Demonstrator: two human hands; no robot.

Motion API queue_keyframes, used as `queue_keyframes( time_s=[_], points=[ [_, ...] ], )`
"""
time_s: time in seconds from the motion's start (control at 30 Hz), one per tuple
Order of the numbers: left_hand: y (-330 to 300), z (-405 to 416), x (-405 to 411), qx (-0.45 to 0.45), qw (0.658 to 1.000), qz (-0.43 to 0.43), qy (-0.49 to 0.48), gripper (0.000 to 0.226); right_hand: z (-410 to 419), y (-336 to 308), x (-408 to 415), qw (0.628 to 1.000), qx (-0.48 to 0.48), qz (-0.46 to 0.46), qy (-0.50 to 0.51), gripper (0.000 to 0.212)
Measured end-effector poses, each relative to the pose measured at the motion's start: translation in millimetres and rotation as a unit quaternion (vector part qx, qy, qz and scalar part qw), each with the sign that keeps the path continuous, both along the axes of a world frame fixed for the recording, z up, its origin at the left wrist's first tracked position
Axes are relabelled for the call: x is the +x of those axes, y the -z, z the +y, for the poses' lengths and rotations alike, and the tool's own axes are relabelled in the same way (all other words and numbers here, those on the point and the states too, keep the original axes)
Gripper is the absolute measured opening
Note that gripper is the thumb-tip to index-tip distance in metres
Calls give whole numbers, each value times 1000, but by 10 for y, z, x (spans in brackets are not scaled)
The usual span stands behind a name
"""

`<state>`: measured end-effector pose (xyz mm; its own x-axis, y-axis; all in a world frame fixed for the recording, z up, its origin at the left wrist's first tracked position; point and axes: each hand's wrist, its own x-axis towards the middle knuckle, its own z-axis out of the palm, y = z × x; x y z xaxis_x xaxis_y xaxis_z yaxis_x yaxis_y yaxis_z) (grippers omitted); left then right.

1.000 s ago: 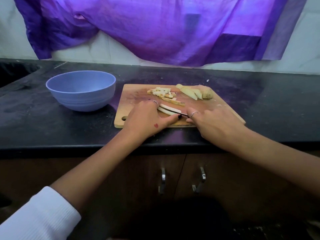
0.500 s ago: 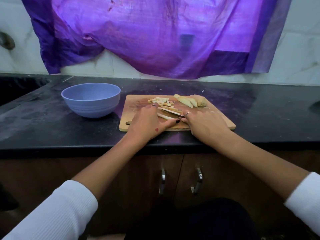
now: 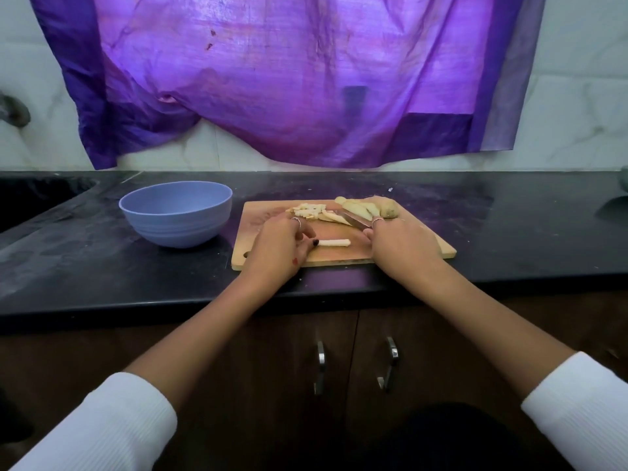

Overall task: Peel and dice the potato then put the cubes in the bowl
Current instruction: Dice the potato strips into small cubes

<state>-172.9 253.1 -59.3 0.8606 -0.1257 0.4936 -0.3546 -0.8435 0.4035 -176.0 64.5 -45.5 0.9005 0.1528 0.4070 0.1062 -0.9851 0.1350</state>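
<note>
Pale potato strip (image 3: 334, 243) lies across the middle of a wooden cutting board (image 3: 428, 247), its left end pinched by the left hand (image 3: 282, 248), while the right hand (image 3: 401, 248) grips a knife (image 3: 353, 219) angled toward the far pieces. Diced cubes (image 3: 307, 211) and larger potato wedges (image 3: 368, 207) sit along the board's far edge. An empty blue bowl (image 3: 176, 217) stands just left of the board on the black worktop (image 3: 526, 239).

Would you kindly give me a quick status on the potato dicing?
Left hand pinching potato strip on board. Right hand gripping knife, blade clear of strip. Cubes on board; bowl interior unseen. Nothing in the way.
</note>
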Motion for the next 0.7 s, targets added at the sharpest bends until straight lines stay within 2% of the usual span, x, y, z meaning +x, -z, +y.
queue_keyframes(
  time_s=[0.1, 0.2, 0.3, 0.37, 0.5, 0.7],
  points=[
    [17, 15, 19, 21, 1000, -18, 7, 17, -28, -11, 30, 999, 29, 12, -9, 38],
    [19, 62, 18, 43, 999, -30, 2, 19, -72, -43, 48, 991, 117, 47, -36, 31],
    [-13, 97, 8, 43, 998, -35, 9, 23, -153, -60, 12, 966, 214, 83, -120, 18],
    [-31, 108, -2, 36, 999, -29, -4, 24, -187, -51, -30, 950, 249, 82, -171, 24],
    [5, 101, -4, 24, 997, -49, -53, 18, -229, -26, 13, 938, 269, 69, -207, 44],
    [23, 125, 19, -13, 996, -19, -88, 14, -182, -37, 68, 932, 250, 72, -253, 37]
  ],
)
